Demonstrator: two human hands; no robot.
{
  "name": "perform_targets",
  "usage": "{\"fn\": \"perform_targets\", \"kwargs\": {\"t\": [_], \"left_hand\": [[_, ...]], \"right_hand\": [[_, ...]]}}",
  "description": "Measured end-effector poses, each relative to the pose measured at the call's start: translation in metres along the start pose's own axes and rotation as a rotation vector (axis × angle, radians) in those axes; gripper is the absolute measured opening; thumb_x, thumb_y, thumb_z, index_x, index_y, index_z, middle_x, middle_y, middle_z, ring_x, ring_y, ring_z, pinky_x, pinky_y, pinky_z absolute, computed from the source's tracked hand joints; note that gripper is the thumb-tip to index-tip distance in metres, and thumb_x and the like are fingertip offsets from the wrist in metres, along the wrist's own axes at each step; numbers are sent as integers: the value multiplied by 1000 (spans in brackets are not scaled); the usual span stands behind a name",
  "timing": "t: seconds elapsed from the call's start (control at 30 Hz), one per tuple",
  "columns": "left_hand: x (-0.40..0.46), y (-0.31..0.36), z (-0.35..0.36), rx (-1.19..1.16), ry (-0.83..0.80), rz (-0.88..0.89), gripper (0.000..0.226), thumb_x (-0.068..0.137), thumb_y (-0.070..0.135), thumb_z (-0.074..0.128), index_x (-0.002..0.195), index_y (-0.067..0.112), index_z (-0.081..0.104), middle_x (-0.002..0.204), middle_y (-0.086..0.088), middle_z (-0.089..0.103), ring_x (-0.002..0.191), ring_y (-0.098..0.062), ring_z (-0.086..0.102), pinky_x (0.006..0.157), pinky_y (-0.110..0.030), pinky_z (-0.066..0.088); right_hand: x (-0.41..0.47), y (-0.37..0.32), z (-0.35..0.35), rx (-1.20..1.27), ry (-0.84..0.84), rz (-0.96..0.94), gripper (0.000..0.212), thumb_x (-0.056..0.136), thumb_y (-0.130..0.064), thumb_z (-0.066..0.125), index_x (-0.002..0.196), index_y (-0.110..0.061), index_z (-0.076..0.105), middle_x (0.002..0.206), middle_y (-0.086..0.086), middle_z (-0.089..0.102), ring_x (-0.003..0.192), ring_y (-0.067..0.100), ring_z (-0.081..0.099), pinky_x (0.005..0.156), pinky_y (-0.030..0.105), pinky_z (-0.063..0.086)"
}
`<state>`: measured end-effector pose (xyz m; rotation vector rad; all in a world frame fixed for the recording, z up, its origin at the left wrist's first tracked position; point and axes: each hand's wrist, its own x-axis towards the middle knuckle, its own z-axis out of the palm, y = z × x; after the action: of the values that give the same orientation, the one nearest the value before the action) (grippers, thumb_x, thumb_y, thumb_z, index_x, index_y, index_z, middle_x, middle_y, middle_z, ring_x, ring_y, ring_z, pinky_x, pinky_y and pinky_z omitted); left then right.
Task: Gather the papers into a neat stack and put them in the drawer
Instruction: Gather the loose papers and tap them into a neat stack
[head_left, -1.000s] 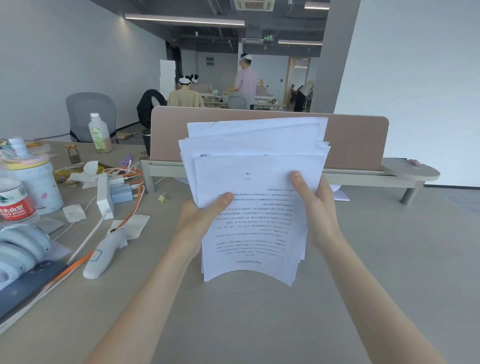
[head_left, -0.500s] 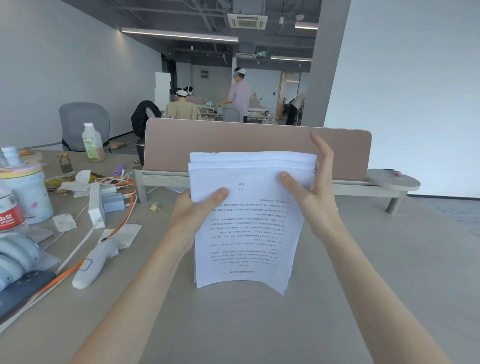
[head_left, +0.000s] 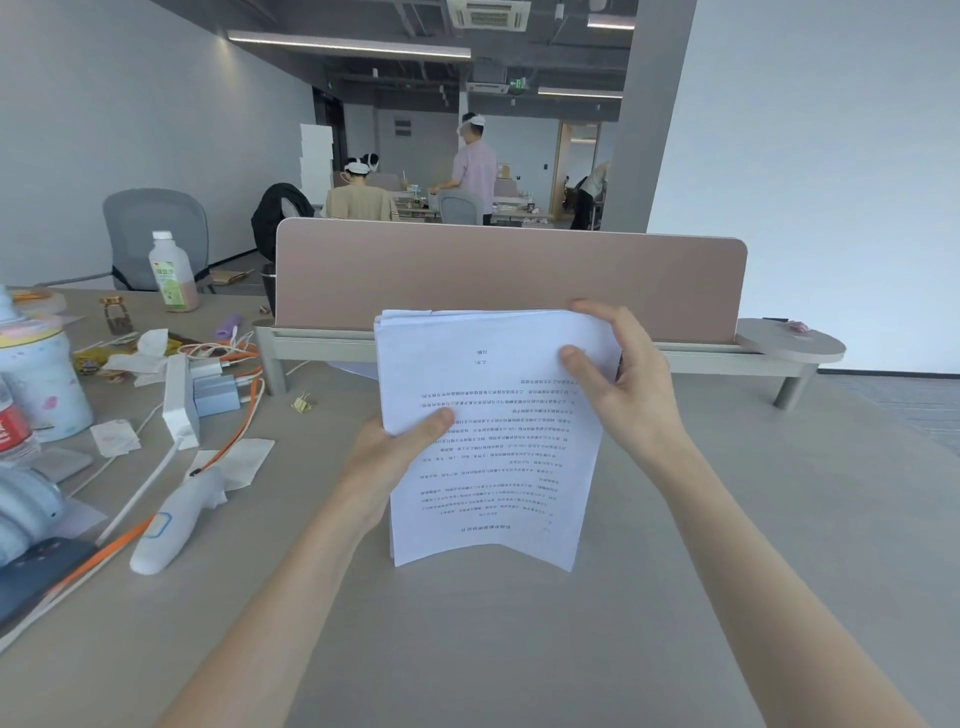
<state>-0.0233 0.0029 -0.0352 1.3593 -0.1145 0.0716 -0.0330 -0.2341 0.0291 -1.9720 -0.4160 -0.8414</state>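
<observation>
Both hands are clamped on the papers (head_left: 491, 441), which stand upright on their lower edge at the centre of the frame. Left hand (head_left: 395, 447) pinches the stack's left side about halfway up, thumb across the printed front sheet and the other digits hidden behind. Right hand (head_left: 618, 379) grips the upper right corner, thumb on the front, fingers curled over the top edge.

Largest in view is the desk (head_left: 519, 649), its bare surface filling the lower half of the frame; the sheets' bottom edge appears to rest on it, bowing slightly forward. Behind the stack, across the middle of the frame, stands the pink divider panel (head_left: 509, 275). Clutter fills the left of the frame: a white power strip (head_left: 179, 400), an orange cable (head_left: 244, 415), and a drink bottle (head_left: 172, 273) in the upper left.

By my judgement the squaring-up step is in hand: the top edges look nearly flush, though a few sheets stick out a little at the upper left corner. Next would be a further tap on the desk to settle those strays, then carrying the bundle to the drawer, which is nowhere in view, so its whereabouts cannot be told. Keeping the pinch firm on both sides should stop the sheets fanning out.
</observation>
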Motion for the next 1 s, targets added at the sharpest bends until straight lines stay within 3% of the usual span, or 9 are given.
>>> {"fn": "perform_targets", "kwargs": {"t": [0.07, 0.13, 0.2, 0.3, 0.4, 0.53, 0.63, 0.8, 1.0], "left_hand": [[-2, -4, 0, 11, -1, -10, 18, 84, 19, 76, 102, 20, 76, 104, -1, 80, 99, -22, 76, 89, -41, 57], [-3, -8, -1, 15, -6, -24, 21, 81, 22, 80, 101, 20, 77, 105, -2, 80, 100, -23, 76, 91, -43, 57], [-5, -12, 0, 18, -5, -41, 23, 77, 27, 81, 99, 21, 78, 105, -2, 80, 98, -23, 76, 91, -45, 57], [-4, -11, 5, 22, 29, -41, 16, 81, 26, 80, 97, 20, 78, 101, -2, 81, 95, -22, 77, 88, -45, 59], [-3, -1, 11, 24, 59, -5, 11, 82, 26, 80, 91, 21, 78, 92, 3, 82, 88, -17, 78, 80, -37, 60], [-2, -3, 15, 41, 79, 13, 7, 82, 26, 79, 87, 22, 77, 86, 7, 81, 82, -12, 78, 74, -32, 61], [-6, -27, 17, 82, 111, -42, 11, 81, 30, 80, 90, 25, 77, 87, 7, 81, 86, -17, 78, 72, -33, 60], [-4, -31, 20, 89, 140, -9, 5, 81, 31, 80, 84, 27, 78, 83, 11, 81, 80, -10, 78, 73, -32, 60], [-4, -48, 19, 125, 146, -44, 6, 84, 34, 77, 83, 28, 78, 84, 13, 81, 79, -6, 77, 75, -32, 59]], "right_hand": [[-3, -1, 1, 68, -25, 53, 51, 94, -19, 68, 135, -36, 43, 129, -37, 51, 111, -15, 53, 95, 16, 43], [-11, 5, 4, 277, -35, 212, 59, 93, -22, 71, 140, -34, 37, 136, -25, 54, 120, -7, 58, 105, 25, 47], [-22, 12, 12, 436, -72, 378, 44, 95, -25, 70, 134, -24, 48, 124, -11, 69, 110, 4, 70, 102, 41, 55], [-35, 21, 25, 432, -38, 441, 28, 96, -31, 68, 122, -21, 63, 117, -6, 76, 108, 13, 73, 100, 47, 56], [-32, 21, 30, 449, 94, 418, 31, 92, -42, 69, 115, -24, 59, 115, -5, 74, 108, 15, 72, 95, 47, 57], [-34, 21, 34, 355, 217, 349, 20, 97, -40, 63, 100, -25, 49, 90, -23, 66, 81, -3, 65, 74, 25, 54], [-52, 32, 43, 317, 173, 430, 27, 99, -41, 58, 103, -16, 49, 90, -15, 66, 72, -5, 62, 71, 29, 51], [-61, 41, 44, 309, 209, 418, 11, 104, -34, 50, 101, -25, 44, 98, -15, 62, 77, -9, 61, 71, 24, 50], [-78, 62, 58, 265, 153, 545, 29, 105, -35, 45, 96, -9, 35, 88, -10, 52, 65, -10, 52, 70, 31, 42]]}}
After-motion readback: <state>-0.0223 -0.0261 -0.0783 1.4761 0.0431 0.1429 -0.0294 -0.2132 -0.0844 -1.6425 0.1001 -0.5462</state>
